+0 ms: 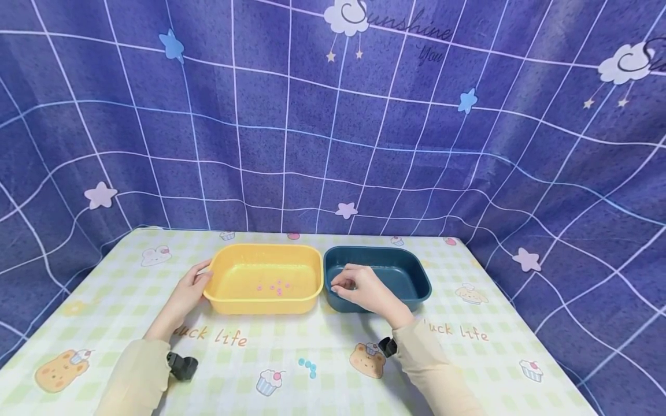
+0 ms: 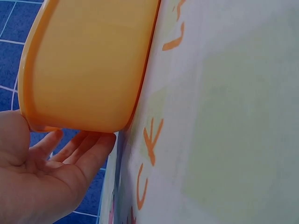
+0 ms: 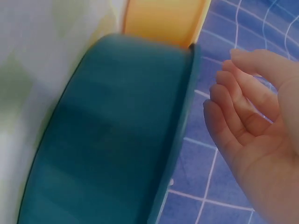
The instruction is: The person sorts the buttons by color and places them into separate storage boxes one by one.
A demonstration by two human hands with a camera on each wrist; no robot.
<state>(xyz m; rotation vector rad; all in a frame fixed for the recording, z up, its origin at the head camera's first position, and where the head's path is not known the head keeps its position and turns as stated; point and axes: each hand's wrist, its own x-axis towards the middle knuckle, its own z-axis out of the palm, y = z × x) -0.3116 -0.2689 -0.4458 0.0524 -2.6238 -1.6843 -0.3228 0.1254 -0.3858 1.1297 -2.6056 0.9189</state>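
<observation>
A yellow basin (image 1: 262,306) holds several small pink pieces (image 1: 279,291). Its left end is held by my left hand (image 1: 189,289), thumb by the rim and fingertips against the outer wall, as the left wrist view shows. Beside it stands a teal basin (image 1: 400,276). Over that basin's left part is my right hand (image 1: 364,289), fingers bent and thumb tip close to the index fingertip. In the right wrist view the same hand (image 3: 257,126) is above the teal rim; I cannot tell whether a small piece is between its fingertips.
Several small light-blue pieces (image 1: 308,365) lie on the tablecloth (image 1: 218,370) near the front, between my forearms. Both basins stand side by side toward the table's back. A blue gridded curtain (image 1: 312,115) hangs behind and at the sides.
</observation>
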